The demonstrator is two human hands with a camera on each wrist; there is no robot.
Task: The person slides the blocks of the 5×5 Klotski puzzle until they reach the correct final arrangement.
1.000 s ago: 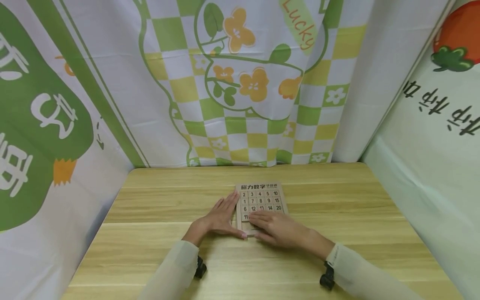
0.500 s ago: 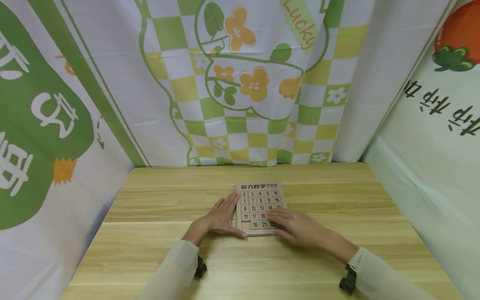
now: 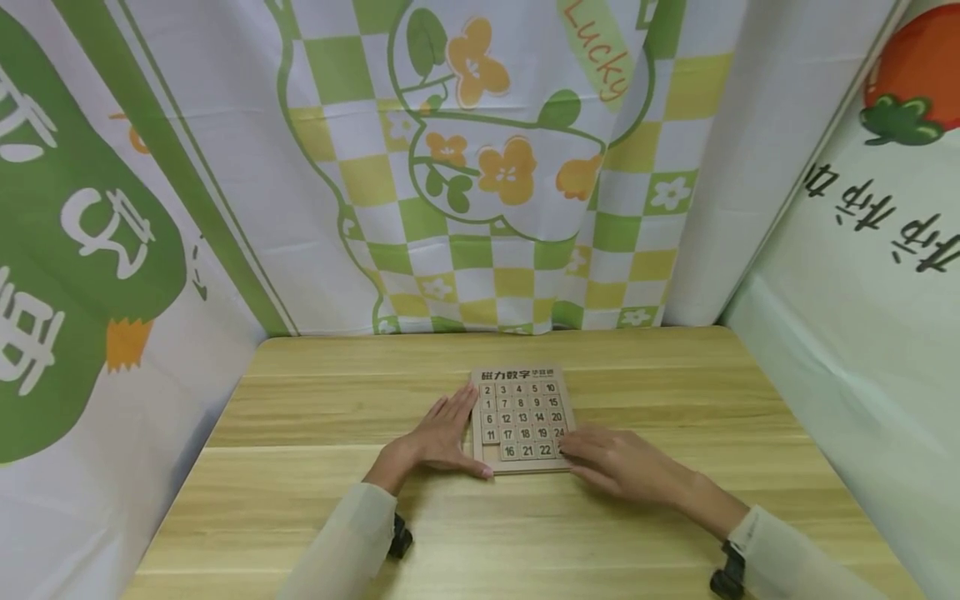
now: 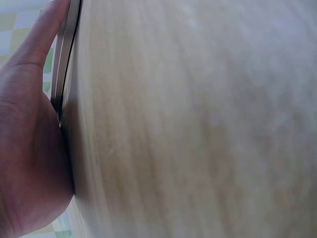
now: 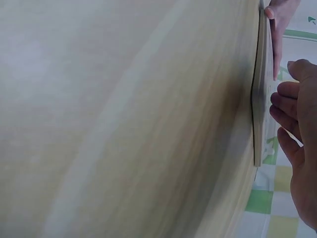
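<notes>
A wooden number sliding puzzle [image 3: 525, 467] lies flat on the table, its numbered tiles in rows; a bare slot shows at its lower left, beside the tile marked 16. Along the puzzle's left edge rests my left hand [image 3: 438, 437], fingers extended and thumb at the lower left corner. My right hand [image 3: 633, 468] is at the lower right corner, its fingertips over the last tile of the bottom row and partly hiding it. In the right wrist view the fingers [image 5: 287, 106] are loosely bent by the board's edge, holding nothing.
The wooden table [image 3: 337, 358] extends around the puzzle on all sides. A patterned curtain [image 3: 495, 275] hangs behind its back edge, with printed cloths [image 3: 67, 250] at the sides. Each wrist carries a black camera [image 3: 401, 537].
My right hand has slid rightward across the lower tiles to the right corner, uncovering the tiles in the two lowest rows. My left hand has stayed in place.
</notes>
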